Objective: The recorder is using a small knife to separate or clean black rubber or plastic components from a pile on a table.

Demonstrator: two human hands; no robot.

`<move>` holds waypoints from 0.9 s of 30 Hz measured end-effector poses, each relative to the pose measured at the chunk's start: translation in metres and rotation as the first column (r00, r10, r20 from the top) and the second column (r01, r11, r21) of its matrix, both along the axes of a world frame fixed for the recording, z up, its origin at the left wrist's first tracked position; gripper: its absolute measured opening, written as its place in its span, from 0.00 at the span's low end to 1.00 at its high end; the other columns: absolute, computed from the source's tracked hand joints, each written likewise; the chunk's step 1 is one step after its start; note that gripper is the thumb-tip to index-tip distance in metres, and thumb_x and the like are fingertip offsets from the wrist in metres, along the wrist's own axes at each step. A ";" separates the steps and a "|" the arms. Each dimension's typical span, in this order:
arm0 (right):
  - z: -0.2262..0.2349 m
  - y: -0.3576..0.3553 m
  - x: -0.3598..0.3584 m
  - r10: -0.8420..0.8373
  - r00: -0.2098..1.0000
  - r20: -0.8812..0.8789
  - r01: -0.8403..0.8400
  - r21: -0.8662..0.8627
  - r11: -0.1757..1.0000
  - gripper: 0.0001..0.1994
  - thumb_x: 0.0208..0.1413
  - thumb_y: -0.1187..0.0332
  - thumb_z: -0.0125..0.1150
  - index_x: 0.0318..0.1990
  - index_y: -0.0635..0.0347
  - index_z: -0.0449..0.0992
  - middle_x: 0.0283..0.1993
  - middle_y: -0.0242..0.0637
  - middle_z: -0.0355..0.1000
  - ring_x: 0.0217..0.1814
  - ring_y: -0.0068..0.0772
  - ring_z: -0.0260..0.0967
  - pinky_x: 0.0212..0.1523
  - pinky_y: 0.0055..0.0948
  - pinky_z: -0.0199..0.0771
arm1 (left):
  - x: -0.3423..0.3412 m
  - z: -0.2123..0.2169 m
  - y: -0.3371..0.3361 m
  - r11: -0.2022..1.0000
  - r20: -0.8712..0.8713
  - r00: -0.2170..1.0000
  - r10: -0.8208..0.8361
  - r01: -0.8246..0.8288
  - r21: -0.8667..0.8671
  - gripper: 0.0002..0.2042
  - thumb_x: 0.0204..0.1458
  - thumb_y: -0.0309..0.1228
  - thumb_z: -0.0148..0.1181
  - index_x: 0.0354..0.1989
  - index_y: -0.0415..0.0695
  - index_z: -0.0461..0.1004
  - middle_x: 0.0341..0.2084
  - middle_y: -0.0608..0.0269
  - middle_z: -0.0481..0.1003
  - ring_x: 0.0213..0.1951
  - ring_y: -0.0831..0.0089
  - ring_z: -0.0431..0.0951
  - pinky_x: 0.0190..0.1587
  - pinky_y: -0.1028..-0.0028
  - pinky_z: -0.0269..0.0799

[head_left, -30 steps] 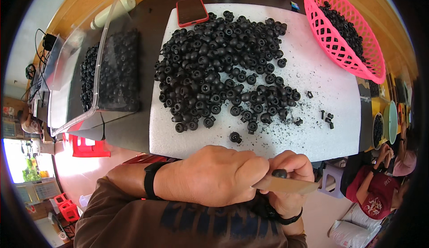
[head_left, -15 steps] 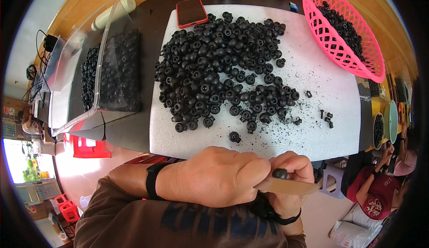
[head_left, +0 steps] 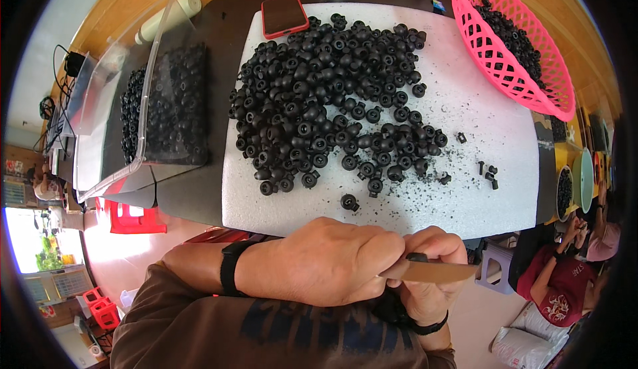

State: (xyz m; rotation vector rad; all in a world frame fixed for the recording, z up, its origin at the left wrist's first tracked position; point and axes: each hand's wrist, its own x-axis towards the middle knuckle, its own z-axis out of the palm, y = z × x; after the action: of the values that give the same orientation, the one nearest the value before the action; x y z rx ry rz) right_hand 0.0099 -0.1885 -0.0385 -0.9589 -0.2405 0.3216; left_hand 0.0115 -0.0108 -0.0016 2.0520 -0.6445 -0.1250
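Okay, far left a clear plastic bin [head_left: 126, 123] sits on the dark table [head_left: 199, 189], tilted open toward the person and already loaded with black parts, so probably the drop-off for finished pieces. Next over, a white foam sheet [head_left: 505, 189] carries a big heap of black knob-like parts [head_left: 332, 96], spread within easy reach; a red phone [head_left: 284, 14] lies at its far edge, out of the way. Black crumbs pepper the foam near the heap's right side, looks like trimming waste. Low centre, the left hand [head_left: 325, 269] is curled shut around a knife handle, blade [head_left: 432, 272] pointing right, wrist crossed in front of the body, watch band on the forearm. Just right, the right hand [head_left: 428, 282] pinches one small black part [head_left: 417, 257] against the blade, thumb on top, held close to the chest for control. Top right, a pink basket [head_left: 531, 83] holds more black parts.
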 end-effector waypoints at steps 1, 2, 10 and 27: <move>0.000 -0.001 -0.002 0.009 1.000 0.024 -0.009 -0.026 1.000 0.15 0.45 0.77 0.63 0.39 0.65 0.64 0.35 0.44 0.68 0.36 0.30 0.68 0.40 0.25 0.69 | 0.000 -0.001 0.000 1.000 -0.010 1.000 0.000 0.000 0.000 0.10 0.43 0.29 0.58 0.30 0.40 0.64 0.17 0.59 0.68 0.20 0.60 0.71 0.20 0.67 0.66; -0.001 -0.003 -0.007 0.019 0.999 0.047 -0.017 -0.051 0.999 0.15 0.45 0.77 0.63 0.40 0.65 0.64 0.34 0.44 0.69 0.35 0.30 0.68 0.39 0.26 0.69 | 0.001 -0.005 0.000 0.998 -0.059 0.997 0.044 -0.041 0.041 0.09 0.44 0.28 0.57 0.30 0.40 0.64 0.18 0.59 0.69 0.21 0.59 0.72 0.21 0.67 0.66; 0.016 -0.002 0.016 -0.335 0.923 0.188 0.367 -0.176 0.913 0.12 0.47 0.73 0.60 0.36 0.62 0.64 0.28 0.40 0.65 0.21 0.23 0.61 0.21 0.18 0.62 | 0.002 0.005 0.009 0.981 -0.304 0.935 0.185 -0.194 0.000 0.06 0.47 0.24 0.50 0.34 0.38 0.64 0.21 0.55 0.71 0.24 0.59 0.74 0.27 0.70 0.69; 0.052 0.006 0.099 0.153 0.648 0.746 0.716 -0.666 0.212 0.14 0.44 0.75 0.60 0.41 0.63 0.70 0.40 0.42 0.69 0.41 0.33 0.66 0.40 0.28 0.63 | -0.019 -0.015 0.063 0.921 -0.405 0.882 0.242 -0.340 -0.191 0.09 0.54 0.25 0.46 0.41 0.35 0.63 0.23 0.65 0.65 0.25 0.81 0.63 0.29 0.79 0.61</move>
State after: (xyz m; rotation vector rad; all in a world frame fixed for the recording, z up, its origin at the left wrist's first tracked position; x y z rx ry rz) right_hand 0.1091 -0.1823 0.0130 -2.3984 -0.5581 -0.4525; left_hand -0.0078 0.0519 -0.0165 1.7816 -0.0984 -0.2362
